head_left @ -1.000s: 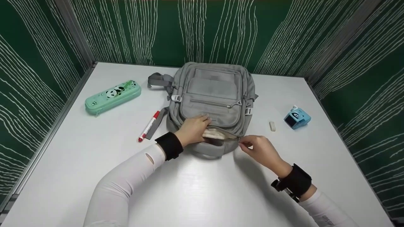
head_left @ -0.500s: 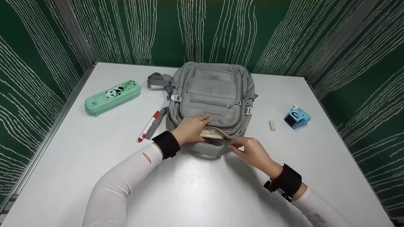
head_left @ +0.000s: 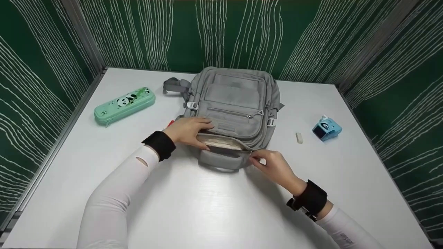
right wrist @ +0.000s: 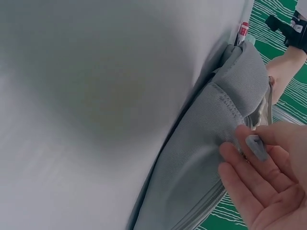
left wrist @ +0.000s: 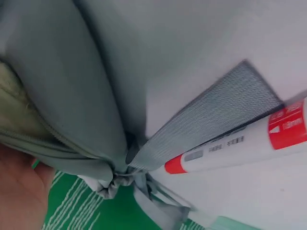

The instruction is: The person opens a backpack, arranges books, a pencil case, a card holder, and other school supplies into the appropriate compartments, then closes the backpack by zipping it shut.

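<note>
A grey backpack (head_left: pixel 233 97) lies front up on the table, its top handle (head_left: pixel 221 159) towards me. The zipped opening near the handle gapes, and its cream lining (head_left: pixel 221 142) shows. At the opening's left end, my left hand (head_left: pixel 187 131) rests on the bag with fingers stretched over the front panel and the thumb lower, by the rim. My right hand (head_left: pixel 273 165) is at the opening's right end. Between thumb and forefinger it pinches a grey zipper pull (right wrist: pixel 256 147); its other fingers are spread along the fabric.
A green panda pencil case (head_left: pixel 124 105) lies at the left. By the bag's strap (left wrist: pixel 206 112) is a red-and-white marker (left wrist: pixel 230 146), mostly hidden in the head view. On the right are a small white eraser (head_left: pixel 299 138) and a blue panda-printed box-shaped item (head_left: pixel 327 128).
My right hand has moved left along the opening, and the opening's right end has moved with it. My left hand has slid left across the bag, now covering most of the marker.
</note>
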Available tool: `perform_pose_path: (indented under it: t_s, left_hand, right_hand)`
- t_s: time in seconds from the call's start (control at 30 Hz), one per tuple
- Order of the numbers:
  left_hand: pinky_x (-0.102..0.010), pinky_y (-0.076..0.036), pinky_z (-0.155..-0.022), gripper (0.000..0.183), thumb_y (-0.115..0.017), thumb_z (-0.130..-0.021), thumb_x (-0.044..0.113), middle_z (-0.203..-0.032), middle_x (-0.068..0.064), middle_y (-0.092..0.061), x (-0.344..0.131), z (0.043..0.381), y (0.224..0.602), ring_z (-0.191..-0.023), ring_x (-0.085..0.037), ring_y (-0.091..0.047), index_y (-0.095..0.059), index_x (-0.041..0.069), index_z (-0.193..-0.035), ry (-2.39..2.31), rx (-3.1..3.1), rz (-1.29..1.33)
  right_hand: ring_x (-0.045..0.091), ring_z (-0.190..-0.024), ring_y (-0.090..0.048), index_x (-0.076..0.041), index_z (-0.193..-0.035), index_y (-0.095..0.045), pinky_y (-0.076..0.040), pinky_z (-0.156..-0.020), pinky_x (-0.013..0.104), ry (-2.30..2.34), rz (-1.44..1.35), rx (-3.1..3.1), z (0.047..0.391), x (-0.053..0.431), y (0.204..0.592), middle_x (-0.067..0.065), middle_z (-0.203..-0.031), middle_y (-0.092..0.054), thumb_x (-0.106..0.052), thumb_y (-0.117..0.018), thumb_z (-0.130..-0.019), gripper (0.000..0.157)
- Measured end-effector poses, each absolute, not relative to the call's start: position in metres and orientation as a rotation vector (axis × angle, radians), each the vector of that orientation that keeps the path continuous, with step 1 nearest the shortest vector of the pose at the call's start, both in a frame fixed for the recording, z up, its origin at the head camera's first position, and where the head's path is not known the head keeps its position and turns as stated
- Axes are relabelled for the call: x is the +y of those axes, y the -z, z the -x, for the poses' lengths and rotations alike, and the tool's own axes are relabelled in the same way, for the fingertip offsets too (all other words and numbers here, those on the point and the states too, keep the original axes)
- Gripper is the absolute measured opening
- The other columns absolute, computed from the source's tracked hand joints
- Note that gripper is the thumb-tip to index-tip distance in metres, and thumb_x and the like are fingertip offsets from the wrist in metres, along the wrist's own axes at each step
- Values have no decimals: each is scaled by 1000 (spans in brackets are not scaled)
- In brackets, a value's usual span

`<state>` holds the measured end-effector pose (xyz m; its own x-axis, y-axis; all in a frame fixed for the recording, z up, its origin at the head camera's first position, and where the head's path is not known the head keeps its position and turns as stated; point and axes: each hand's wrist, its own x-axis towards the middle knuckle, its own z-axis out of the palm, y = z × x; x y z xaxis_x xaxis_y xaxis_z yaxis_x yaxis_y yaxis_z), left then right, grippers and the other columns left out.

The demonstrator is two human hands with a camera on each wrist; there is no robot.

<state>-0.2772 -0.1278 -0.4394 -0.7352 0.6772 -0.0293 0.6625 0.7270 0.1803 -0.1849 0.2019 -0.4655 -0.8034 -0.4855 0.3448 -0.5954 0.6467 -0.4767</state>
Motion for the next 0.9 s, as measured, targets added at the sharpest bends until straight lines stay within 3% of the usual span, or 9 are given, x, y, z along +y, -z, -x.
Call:
perform_pose_path:
  t_s: [0.3,0.5,0.9]
  left_hand:
    - [-51,-47,-116,81,-78,-85,54,-164,-7,-43,-120,270,453,-151,-31,-43,-50,20,-153,-252,2915,-992]
    - [-54,-54,-106,82,-79,-86,50,-162,-10,-44,-109,263,456,-146,-34,-49,-47,20,-155,-238,2962,-927]
    - [-52,-55,-106,78,-82,-83,47,-153,-20,-53,-70,236,465,-136,-41,-57,-56,10,-146,-302,3131,-766]
  right_hand:
    - [20,-82,-74,-1,-96,-78,-62,-73,42,-922,-890,-2640,191,200,467,9,-92,-79,-3,-73,-91,7]
    - [23,-84,-76,0,-95,-77,-64,-76,37,-979,-856,-2617,195,202,470,10,-92,-79,0,-73,-90,6]
    - [26,-86,-76,1,-98,-76,-64,-78,36,-1010,-724,-2625,213,221,474,13,-94,-79,2,-71,-92,8]
